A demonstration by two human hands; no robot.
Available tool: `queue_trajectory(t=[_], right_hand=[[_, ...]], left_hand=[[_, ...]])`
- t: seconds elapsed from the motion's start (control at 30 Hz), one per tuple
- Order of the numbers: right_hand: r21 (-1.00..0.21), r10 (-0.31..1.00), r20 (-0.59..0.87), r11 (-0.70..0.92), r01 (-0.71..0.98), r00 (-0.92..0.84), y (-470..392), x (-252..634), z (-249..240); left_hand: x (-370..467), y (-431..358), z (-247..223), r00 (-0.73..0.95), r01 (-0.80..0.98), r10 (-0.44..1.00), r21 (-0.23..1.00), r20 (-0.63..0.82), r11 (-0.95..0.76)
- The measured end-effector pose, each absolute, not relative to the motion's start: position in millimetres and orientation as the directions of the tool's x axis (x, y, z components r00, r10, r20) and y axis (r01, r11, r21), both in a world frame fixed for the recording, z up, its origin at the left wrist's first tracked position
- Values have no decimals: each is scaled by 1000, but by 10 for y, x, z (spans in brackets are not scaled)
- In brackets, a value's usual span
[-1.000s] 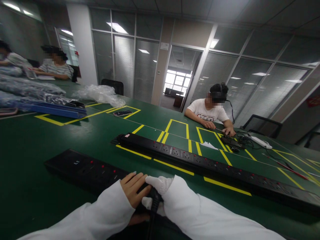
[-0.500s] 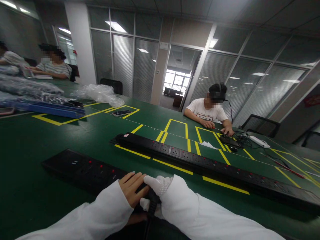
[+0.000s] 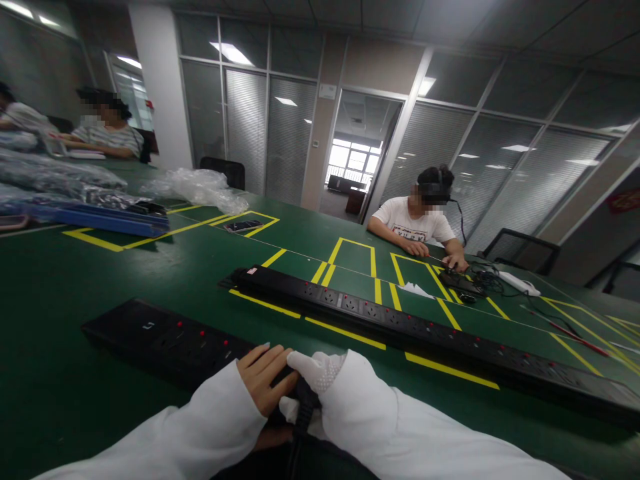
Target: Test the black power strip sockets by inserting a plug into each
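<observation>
A short black power strip [image 3: 160,337] with red lights and an "L1" mark lies slanted on the green table, its near end under my hands. My bare left hand [image 3: 267,379] wraps over that end, fingers closed on it. Right against it, my right hand [image 3: 319,371], in a white dotted glove, is closed around a black power plug [image 3: 304,408] at the strip's end. The plug's cord runs down toward me. Its front is hidden, so I cannot tell how far it sits in a socket. A long black power strip [image 3: 370,311] lies beyond.
Yellow tape lines [image 3: 345,333] mark the green table [image 3: 200,263]. Plastic wrap [image 3: 197,188], a blue tray [image 3: 107,219] and a phone [image 3: 243,226] lie at the left. Across the table a person [image 3: 417,223] handles a dark device near cables and a white power strip [image 3: 519,283].
</observation>
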State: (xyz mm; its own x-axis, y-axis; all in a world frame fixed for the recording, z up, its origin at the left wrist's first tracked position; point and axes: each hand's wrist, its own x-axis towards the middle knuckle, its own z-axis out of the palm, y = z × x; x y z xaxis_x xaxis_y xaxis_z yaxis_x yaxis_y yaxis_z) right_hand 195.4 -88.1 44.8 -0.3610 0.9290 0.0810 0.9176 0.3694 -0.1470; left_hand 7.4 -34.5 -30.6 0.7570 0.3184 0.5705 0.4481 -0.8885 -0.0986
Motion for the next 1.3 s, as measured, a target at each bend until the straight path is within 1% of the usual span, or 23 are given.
queue_trajectory(t=[0.17,0.33,0.4,0.5,0.57,0.77,0.93,1.0,1.17,1.3], right_hand=[[-159,955,75,294,942,-286,-849,1973,419],[-162,951,64,309,937,-303,-852,1953,433],[-166,947,57,323,932,-317,-870,1945,449],[-170,943,47,334,927,-331,-896,1938,468],[-163,941,44,339,927,-336,-902,1935,476],[-159,951,35,308,938,-307,-873,1934,491],[-159,960,25,279,947,-279,-872,1945,493],[-151,958,27,287,946,-286,-880,1940,497],[-119,934,33,356,927,-355,-899,1921,512],[-122,928,46,373,920,-370,-908,1933,517]], left_hand=[[70,-345,-294,757,451,319,-102,569,-887],[75,-329,-316,746,443,303,-102,593,-891],[77,-309,-345,742,455,280,-150,609,-878],[74,-273,-400,764,467,240,-259,599,-845],[72,-256,-434,781,461,236,-279,579,-842],[75,-275,-430,764,471,256,-242,592,-848],[67,-334,-308,756,446,305,-114,580,-888],[63,-351,-274,762,445,324,-89,561,-891],[65,-352,-280,761,448,330,-85,559,-890],[65,-335,-319,762,443,317,-98,564,-891]])
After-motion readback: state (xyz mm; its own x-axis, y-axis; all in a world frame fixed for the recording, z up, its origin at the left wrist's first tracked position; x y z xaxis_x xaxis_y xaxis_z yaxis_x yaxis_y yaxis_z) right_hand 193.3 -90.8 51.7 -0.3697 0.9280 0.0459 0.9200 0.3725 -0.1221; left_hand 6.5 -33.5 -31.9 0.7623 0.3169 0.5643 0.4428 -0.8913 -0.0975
